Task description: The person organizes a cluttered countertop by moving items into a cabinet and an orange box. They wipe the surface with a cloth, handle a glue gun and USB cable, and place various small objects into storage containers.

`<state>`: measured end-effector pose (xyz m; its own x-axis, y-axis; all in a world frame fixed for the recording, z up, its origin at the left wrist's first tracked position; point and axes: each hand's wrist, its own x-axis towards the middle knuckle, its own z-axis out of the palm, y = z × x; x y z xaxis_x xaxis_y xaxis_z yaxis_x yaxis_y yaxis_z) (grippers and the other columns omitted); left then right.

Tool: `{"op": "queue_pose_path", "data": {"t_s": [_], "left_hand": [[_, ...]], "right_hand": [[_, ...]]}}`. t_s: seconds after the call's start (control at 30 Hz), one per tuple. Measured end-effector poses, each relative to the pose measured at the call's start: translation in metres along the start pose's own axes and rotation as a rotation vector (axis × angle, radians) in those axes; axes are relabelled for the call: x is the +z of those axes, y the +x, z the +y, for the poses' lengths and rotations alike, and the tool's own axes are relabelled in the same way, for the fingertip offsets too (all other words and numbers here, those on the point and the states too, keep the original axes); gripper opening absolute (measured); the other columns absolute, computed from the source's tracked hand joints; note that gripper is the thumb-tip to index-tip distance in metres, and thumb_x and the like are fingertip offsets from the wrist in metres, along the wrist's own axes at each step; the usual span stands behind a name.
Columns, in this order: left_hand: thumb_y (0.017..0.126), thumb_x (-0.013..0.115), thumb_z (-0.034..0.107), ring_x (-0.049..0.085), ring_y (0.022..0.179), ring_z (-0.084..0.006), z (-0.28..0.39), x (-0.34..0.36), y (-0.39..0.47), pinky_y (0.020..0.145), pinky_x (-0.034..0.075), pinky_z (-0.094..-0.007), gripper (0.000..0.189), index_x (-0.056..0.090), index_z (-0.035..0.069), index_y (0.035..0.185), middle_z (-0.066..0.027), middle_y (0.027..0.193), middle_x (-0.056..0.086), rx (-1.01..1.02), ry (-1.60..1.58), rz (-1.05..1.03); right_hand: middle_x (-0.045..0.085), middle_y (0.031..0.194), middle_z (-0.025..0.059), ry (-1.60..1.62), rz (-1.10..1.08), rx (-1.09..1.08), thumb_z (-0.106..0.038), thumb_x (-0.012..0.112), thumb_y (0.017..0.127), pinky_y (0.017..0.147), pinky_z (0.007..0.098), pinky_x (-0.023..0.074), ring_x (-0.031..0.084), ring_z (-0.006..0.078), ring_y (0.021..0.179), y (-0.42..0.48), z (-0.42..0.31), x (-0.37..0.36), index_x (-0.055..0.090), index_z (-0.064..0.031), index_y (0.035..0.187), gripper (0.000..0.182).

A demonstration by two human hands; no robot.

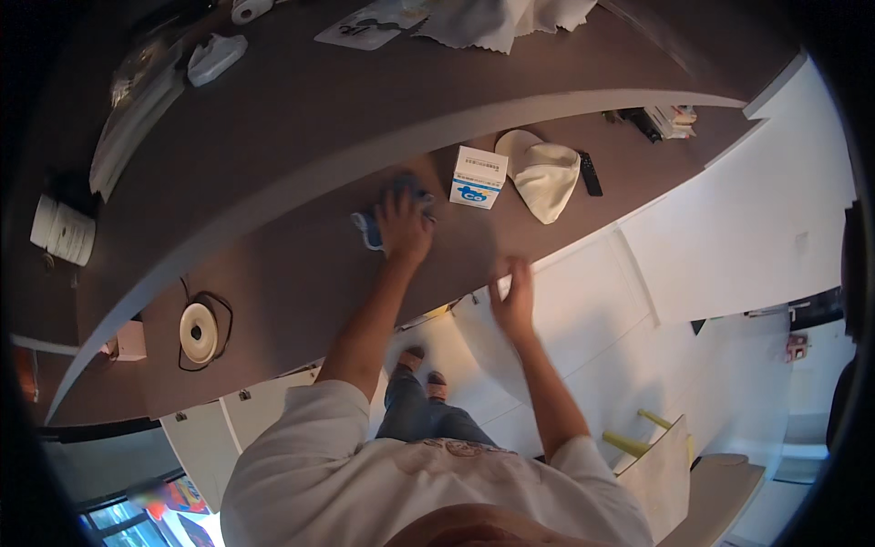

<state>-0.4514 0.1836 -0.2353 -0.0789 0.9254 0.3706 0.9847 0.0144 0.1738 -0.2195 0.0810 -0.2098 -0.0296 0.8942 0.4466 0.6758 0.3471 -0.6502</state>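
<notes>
My left hand (405, 229) presses down on a blue cloth (370, 229) lying on the lower brown countertop (301, 273). Its fingers spread over the cloth. My right hand (514, 297) is beyond the counter's front edge, blurred, with its fingers curved; a small white patch shows between thumb and fingers, and I cannot tell whether it is an object. To the right of the cloth stands a white and blue box (478, 179) with printing. A cream cap (543, 174) lies beside the box, and a black remote control (590, 174) is just right of the cap.
A round cream device with a black cord (199, 333) rests at the counter's left. On the raised shelf are a white tub (63, 230), a plastic-wrapped item (216, 59) and a white cloth (478, 24). Books (670, 122) lie far right. A stool (653, 478) stands behind on the right.
</notes>
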Motion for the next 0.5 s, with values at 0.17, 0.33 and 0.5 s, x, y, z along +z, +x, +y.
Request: {"op": "queue_pose_path", "data": {"t_s": [0.17,0.33,0.5], "left_hand": [[0.085,0.061,0.019,0.036,0.14,-0.0377,-0.033,-0.036,-0.062,0.112,0.031,-0.0569,0.042,0.062,0.01,0.127,-0.0118,0.151,0.042,0.452,-0.248,-0.102],[0.086,0.057,0.022,0.045,0.132,-0.0408,-0.163,-0.051,-0.087,0.106,0.037,-0.0583,0.043,0.061,0.008,0.126,-0.0179,0.149,0.043,-0.022,-0.013,-0.039],[0.09,0.051,0.028,0.043,0.132,-0.0407,-0.133,-0.013,-0.033,0.108,0.033,-0.059,0.046,0.058,0.005,0.129,-0.0172,0.15,0.042,0.04,0.187,0.011]], "right_hand": [[0.038,0.143,0.0291,-0.018,0.182,-0.156,-0.02,0.088,0.069,0.108,0.0473,0.0382,0.039,0.0478,0.132,0.157,-0.014,-0.008,0.034,-0.0012,0.146,0.097],[0.039,0.146,0.0295,-0.052,-0.193,0.019,-0.018,0.093,0.06,0.112,0.0454,0.0353,0.036,0.0456,0.137,0.2,0.001,0.016,0.029,-0.0014,0.148,0.11],[0.061,0.117,0.0247,0.29,-0.111,0.023,-0.016,0.088,0.064,0.094,0.0457,0.0482,0.059,0.042,0.113,0.19,0.049,0.047,0.048,-0.0047,0.128,0.077]]}}
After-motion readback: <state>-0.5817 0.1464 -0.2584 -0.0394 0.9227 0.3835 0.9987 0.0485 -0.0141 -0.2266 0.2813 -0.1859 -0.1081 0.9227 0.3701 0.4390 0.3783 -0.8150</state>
